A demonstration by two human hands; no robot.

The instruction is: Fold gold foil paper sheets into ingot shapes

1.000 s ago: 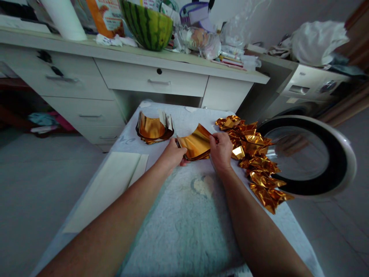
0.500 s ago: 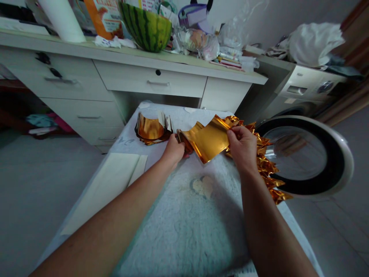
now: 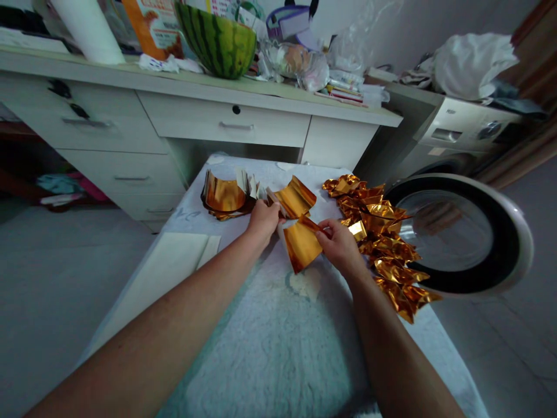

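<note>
Between thumb and fingers, my right hand pinches the right edge of a gold foil sheet, which curves over the cloth. My left hand is closed on the left end of other curled gold foil sheets just behind it; its fingertips are partly hidden. Left of that hand, a stack of curled gold foil sheets rests on the table. To the right of my right hand lies a heap of folded gold foil pieces, pointed and crinkled.
A patterned cloth covers the table, with a folded pale sheet on its left side. Behind stands a drawer desk bearing a cut watermelon and clutter. The open washing machine door juts out at the right.
My right hand has moved left and toward me, bringing its foil sheet apart from the sheets at my left hand. More of the folded heap shows now.
</note>
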